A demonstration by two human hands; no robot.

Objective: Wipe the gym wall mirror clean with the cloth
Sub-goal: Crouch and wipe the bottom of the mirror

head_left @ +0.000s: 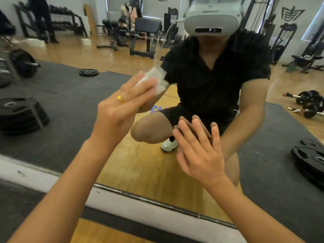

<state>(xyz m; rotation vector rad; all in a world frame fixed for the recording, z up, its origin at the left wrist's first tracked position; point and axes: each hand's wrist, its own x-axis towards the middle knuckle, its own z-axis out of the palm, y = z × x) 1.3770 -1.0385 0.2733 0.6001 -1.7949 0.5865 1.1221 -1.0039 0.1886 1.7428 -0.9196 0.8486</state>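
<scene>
Wide and flat, the grip of the left hand [121,109] holds nothing by curling: its straight fingers press a crumpled white cloth [154,78] against the wall mirror [70,85], and a yellow ring [120,99] shows on one finger. The left forearm rises from the lower left edge of the view, with the wrist bent back so the palm faces the glass. The right hand [198,151] is also spread, its grip wide and holding nothing, with the fingertips laid on the glass where they meet their own reflection, lower than the cloth and to its right. The cloth sits high on the glass, under the left fingertips only, and its upper edge stands out past them. Below the hands the mirror's dark lower edge [157,201] slants across the view above a pale base strip [35,174], and below that lie a dark mat [17,204] and a wooden floor [105,232]. In the glass a person crouches in black clothes with a white headset [210,20] and a white shoe [168,145]. Around the person the glass shows stacked weight plates [19,114], a loaded barbell [22,63], benches and racks.
</scene>
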